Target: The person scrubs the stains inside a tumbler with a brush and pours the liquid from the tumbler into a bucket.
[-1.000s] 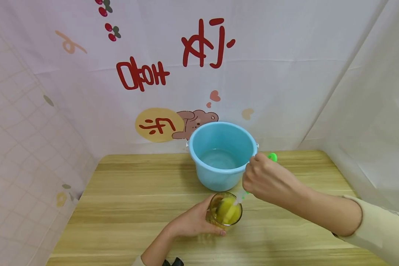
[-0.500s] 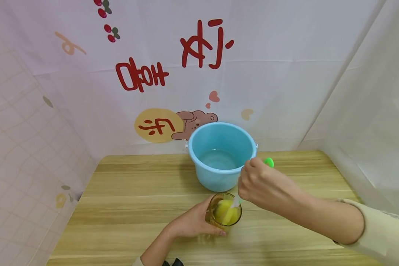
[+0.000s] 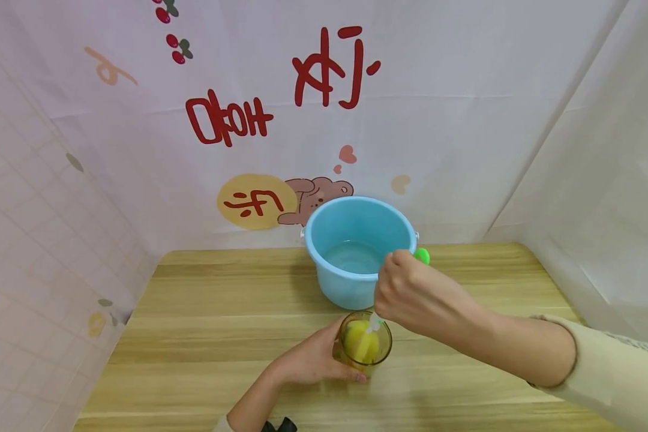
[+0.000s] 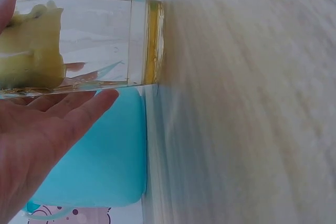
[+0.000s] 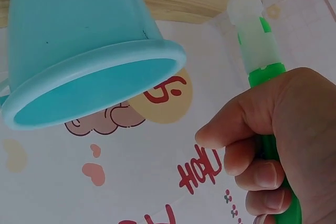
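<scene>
My left hand [image 3: 314, 358] holds a clear amber-tinted glass [image 4: 97, 40] from its left side, thumb on the near side and fingers around the far side. The glass stands upright on the table. In my right hand [image 3: 418, 291] is a sponge bottle brush [image 5: 268, 73], gripped by its green handle with the fingers curled round. Its white neck slants down over the rim, and the yellow sponge head [image 3: 363, 342] sits inside the glass. The left wrist view shows the sponge in the upper part of the glass, above its thick base.
A light blue bucket [image 3: 332, 288] with some water in the bottom stands just behind the glass, close to my right hand. The wood-grain table [image 3: 205, 336] ends at a white printed curtain [image 3: 437, 120] at the back, with more curtain on both sides.
My right hand has moved left with the brush, dipping slightly and then rising. The sponge has shifted left within the glass. My left hand keeps its grip in place.
</scene>
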Demonstrator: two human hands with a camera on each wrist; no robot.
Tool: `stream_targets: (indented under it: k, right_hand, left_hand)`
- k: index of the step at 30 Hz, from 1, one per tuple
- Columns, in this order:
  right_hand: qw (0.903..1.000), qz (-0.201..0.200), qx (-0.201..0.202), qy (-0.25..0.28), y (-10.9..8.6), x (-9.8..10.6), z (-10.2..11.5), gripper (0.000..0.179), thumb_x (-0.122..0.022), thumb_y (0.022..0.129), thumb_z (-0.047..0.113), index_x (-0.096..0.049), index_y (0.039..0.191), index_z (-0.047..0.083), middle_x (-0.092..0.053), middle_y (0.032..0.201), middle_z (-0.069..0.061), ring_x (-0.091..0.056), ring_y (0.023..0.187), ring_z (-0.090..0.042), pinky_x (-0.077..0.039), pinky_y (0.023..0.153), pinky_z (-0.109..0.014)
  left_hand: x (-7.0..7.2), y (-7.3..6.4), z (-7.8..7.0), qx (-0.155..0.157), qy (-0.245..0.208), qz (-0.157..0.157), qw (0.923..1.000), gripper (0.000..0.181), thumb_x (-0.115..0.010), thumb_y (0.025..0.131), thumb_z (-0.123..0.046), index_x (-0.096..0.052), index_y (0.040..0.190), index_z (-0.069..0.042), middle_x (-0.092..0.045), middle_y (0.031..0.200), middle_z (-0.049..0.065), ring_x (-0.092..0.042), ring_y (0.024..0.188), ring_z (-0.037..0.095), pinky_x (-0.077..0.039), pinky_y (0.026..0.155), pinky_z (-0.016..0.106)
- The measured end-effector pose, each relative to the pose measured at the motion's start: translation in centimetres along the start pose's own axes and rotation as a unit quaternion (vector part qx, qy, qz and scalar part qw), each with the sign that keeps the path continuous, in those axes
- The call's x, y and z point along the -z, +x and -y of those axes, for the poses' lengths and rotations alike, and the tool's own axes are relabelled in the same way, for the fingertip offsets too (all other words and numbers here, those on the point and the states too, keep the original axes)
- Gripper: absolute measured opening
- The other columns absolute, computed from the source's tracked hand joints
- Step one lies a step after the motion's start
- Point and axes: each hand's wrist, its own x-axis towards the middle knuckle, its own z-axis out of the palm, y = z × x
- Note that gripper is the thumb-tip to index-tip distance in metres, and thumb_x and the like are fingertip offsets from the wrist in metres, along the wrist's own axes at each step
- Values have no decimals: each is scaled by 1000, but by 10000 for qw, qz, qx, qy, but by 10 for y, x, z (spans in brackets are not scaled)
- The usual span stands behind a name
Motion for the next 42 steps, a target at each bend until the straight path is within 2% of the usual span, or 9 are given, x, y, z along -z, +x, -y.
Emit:
stream_targets:
  k: [7,14,19,31,42]
  right_hand:
    - [9999,10,-4,-115,3,-4,-3,39,-72,66,-1,-35,55,6,-41,52,-9,-35,51,-19,-22,59,-26]
    - [9997,-21,-135,-181,3,-8,-5,42,-72,64,-2,-33,53,6,-41,50,-9,-33,50,-18,-20,58,-25]
    - [9997,71,-168,-177,1,-13,-6,38,-73,65,-4,-38,52,2,-48,51,-11,-39,50,-20,-21,58,-25]
    - [9995,220,-215,-32,-5,-19,-9,33,-67,67,-1,-38,53,3,-51,52,-12,-42,51,-22,-23,58,-25]
    - [9992,330,-225,55,-16,-17,-9,34,-66,67,-4,-36,54,2,-46,52,-12,-43,51,-24,-23,57,-24]
  left_hand:
    - [0,0,0,-51,-19,4,10000,84,-88,88,-15,-38,154,-28,-57,140,-7,-56,128,13,-43,111,30]
    - [-1,0,1,-38,157,-27,9999,85,-89,87,-17,-38,153,-30,-57,139,-9,-55,127,12,-40,113,30]
    - [-2,1,1,-75,296,-59,9995,88,-90,86,-19,-37,154,-33,-56,141,-9,-54,129,12,-38,115,32]
    - [-1,-3,-1,140,480,-219,9985,91,-90,87,-24,-33,158,-32,-53,143,-12,-48,135,11,-36,117,34]
    - [-2,-2,0,198,416,-191,9988,85,-89,87,-24,-37,154,-31,-53,143,-11,-50,134,12,-38,116,34]
